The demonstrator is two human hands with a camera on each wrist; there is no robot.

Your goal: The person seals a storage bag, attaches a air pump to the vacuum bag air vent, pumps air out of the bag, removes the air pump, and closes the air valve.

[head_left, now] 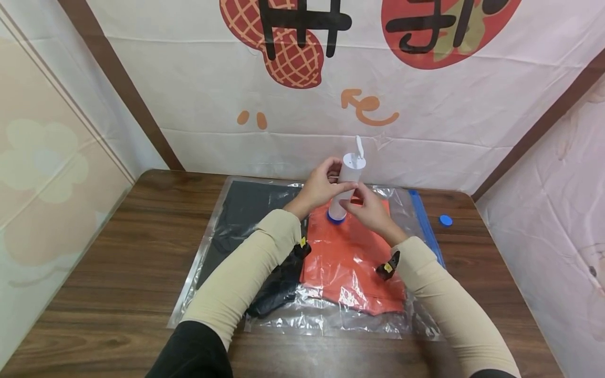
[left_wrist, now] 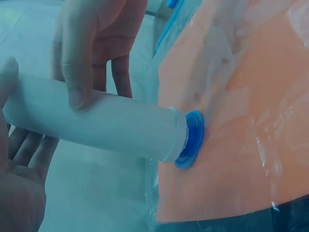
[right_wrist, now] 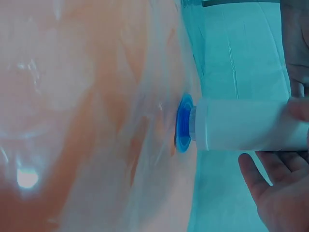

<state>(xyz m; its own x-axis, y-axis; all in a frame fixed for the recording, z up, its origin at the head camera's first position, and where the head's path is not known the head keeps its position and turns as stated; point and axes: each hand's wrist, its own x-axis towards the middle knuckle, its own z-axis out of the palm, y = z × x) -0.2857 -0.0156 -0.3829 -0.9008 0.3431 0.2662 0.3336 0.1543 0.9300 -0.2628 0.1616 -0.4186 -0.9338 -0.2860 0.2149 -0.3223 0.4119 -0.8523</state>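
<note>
A white hand pump (head_left: 352, 169) stands slightly tilted over a clear plastic storage bag (head_left: 279, 326). Its lower end meets the bag's round blue valve (left_wrist: 195, 137), as both wrist views show. My left hand (head_left: 319, 186) holds the upper part of the tube, thumb laid across it. Lower down, on the other side, my right hand (head_left: 370, 209) holds the tube between thumb and fingers. From the pump's top sticks up a narrow white piece (head_left: 360, 147). Inside the bag, folded orange fabric (head_left: 352, 262) lies under the valve, with dark fabric (head_left: 255, 210) to its left.
A loose blue cap (head_left: 445, 220) lies on the wooden table (head_left: 108, 273), right of the bag's blue zip edge (head_left: 423, 218). Printed cloth (head_left: 198, 89) hangs close behind the table's back edge, with more cloth at both sides.
</note>
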